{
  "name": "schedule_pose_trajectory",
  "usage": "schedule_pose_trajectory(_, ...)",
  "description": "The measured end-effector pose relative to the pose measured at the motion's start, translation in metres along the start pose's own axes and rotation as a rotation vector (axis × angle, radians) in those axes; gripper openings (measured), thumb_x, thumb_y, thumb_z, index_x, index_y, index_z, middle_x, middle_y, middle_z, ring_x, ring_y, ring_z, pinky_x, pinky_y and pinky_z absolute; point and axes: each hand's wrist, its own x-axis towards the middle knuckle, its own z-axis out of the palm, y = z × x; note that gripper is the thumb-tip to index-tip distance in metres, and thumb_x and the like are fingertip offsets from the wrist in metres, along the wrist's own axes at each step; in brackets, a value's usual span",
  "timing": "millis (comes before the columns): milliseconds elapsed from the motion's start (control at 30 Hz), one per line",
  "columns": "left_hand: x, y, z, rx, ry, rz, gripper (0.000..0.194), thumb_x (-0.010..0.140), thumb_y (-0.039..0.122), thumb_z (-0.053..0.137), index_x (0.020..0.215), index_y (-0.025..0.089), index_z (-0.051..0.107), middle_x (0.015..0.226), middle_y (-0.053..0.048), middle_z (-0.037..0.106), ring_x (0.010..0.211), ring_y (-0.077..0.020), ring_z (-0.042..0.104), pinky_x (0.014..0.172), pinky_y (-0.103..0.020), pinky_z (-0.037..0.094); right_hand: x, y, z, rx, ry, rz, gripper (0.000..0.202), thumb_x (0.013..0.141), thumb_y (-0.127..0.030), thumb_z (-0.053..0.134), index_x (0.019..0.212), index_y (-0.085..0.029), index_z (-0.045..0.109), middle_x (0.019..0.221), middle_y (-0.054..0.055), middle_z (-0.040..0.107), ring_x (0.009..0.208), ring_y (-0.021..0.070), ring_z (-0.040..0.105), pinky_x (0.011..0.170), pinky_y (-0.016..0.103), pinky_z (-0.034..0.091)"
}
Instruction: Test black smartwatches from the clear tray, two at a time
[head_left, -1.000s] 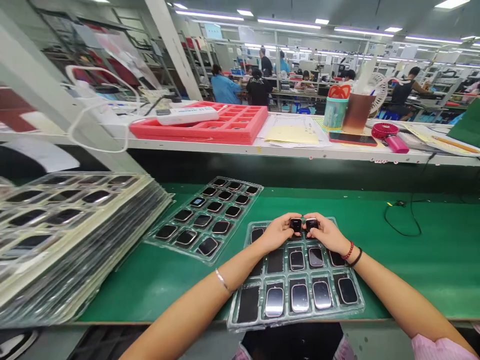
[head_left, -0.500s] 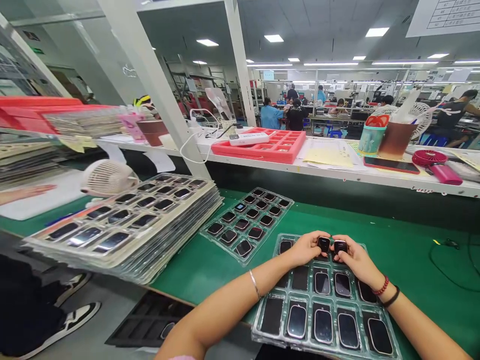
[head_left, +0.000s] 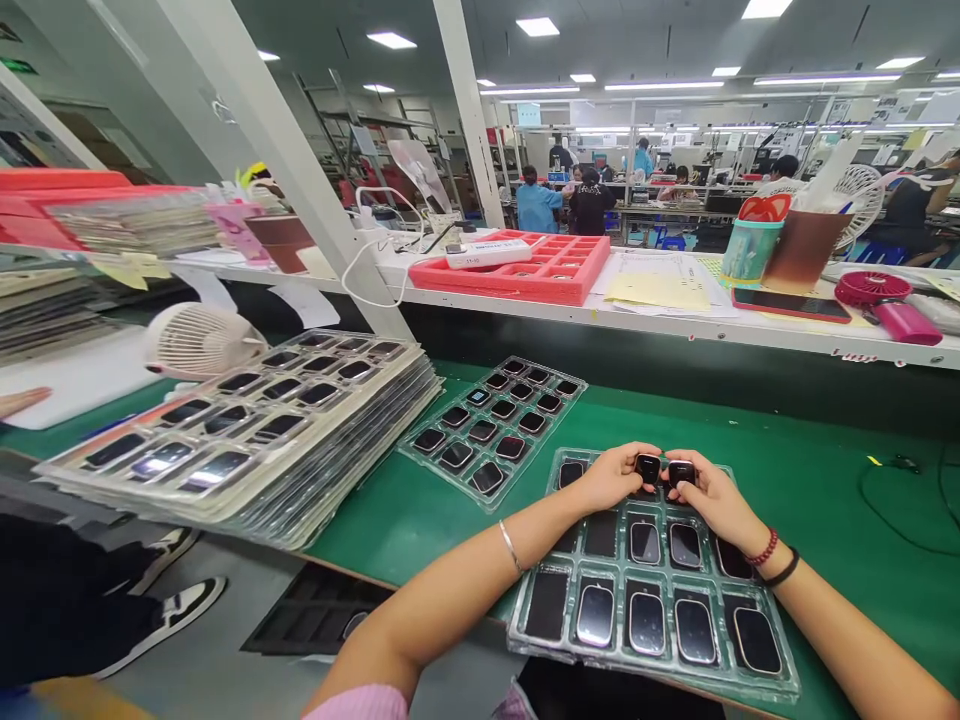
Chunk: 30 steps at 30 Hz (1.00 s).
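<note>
My left hand [head_left: 616, 478] grips a dark watch face [head_left: 647, 469] between thumb and fingers. Right beside it, my right hand [head_left: 709, 492] holds a second dark watch face [head_left: 680, 474]. Both are held over the back row of a clear plastic tray [head_left: 562, 566] at the bench edge. Silver-rimmed watch faces [head_left: 646, 622] lie in many of its pockets, while a front-left pocket [head_left: 547, 604] shows only a dark bottom. Behind and to the left lies another clear tray [head_left: 491, 490] of watch faces, one with a lit screen [head_left: 478, 397].
A tall stack of filled trays [head_left: 360, 450] stands left on the green bench, near a white fan [head_left: 202, 340]. Across the back runs a white shelf [head_left: 540, 305] with a red foam tray [head_left: 517, 285], papers and cups. A co-worker's hand [head_left: 24, 401] shows at far left.
The camera view has shifted slightly, and the co-worker's hand at far left has drawn back toward the frame edge. Both my hands still hold their watch faces over the tray.
</note>
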Motion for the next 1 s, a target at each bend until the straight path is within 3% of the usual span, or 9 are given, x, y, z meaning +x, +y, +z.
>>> schedule_pose_trajectory(667,0.0001,0.0018,0.0006,-0.002,-0.010,0.024,0.052,0.063,-0.001,0.047,0.113,0.013,0.054,0.093,-0.006,0.065,0.076,-0.0136,0.065,0.082,-0.032,0.050,-0.0003,0.0013,-0.0010,-0.035,0.009,-0.006,0.035,0.082,-0.028,0.052,0.116,-0.020,0.046,0.102,0.007,0.059,0.076,0.0170,0.062,0.075,0.035,0.054)
schedule_pose_trajectory(1000,-0.0005,0.0052,0.0009,0.040,-0.017,0.036,0.052,0.066,-0.002,0.044,0.114,0.013,0.053,0.101,-0.008,0.064,0.081,-0.0140,0.065,0.085,-0.033,0.050,0.0000,-0.0019,-0.0041,-0.037,0.006,-0.013,0.039,0.078,-0.018,0.052,0.117,-0.020,0.048,0.103,0.006,0.061,0.077,0.0172,0.064,0.077,0.036,0.055)
